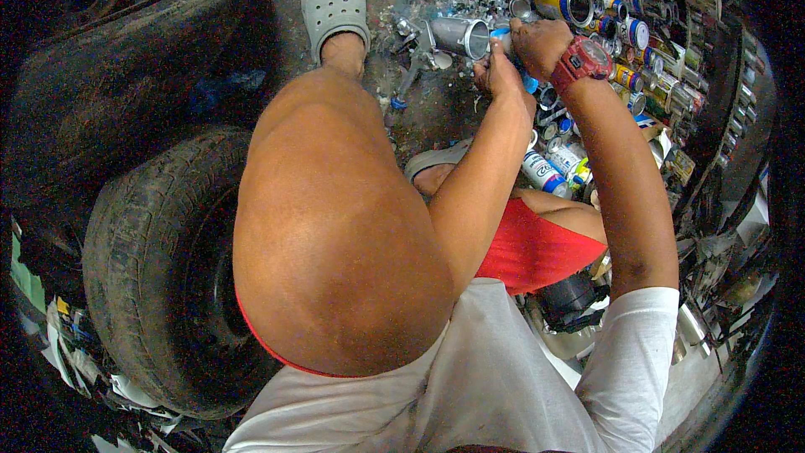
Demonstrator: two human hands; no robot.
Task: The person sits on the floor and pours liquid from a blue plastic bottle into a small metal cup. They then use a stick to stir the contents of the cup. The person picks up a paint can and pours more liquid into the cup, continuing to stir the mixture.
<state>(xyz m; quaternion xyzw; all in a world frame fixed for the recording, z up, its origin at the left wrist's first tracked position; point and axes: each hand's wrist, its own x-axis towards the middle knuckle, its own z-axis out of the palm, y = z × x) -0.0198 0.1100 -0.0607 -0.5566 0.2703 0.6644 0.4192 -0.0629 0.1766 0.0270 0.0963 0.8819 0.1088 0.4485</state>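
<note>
My left hand [503,75] and my right hand [541,44] meet over the floor at the upper middle right. Both are closed at a small blue-and-white piece [501,34], largely covered by the fingers, so its kind is unclear. My left thumb presses its near side, while the right fingers curl round its right end. Just left of it, a grey-silver cup [457,36] lies tipped, its round mouth toward my hands. Beside the cup is what looks like a spray gun [411,75] with a silver body and a blue end.
Many paint cans [579,4] crowd the right side. A white-and-blue spray can [545,174] lies near my right forearm. Two tyres, one upright [159,277], stand at the left. My grey clog [335,4] rests on the paint-spattered floor [419,0].
</note>
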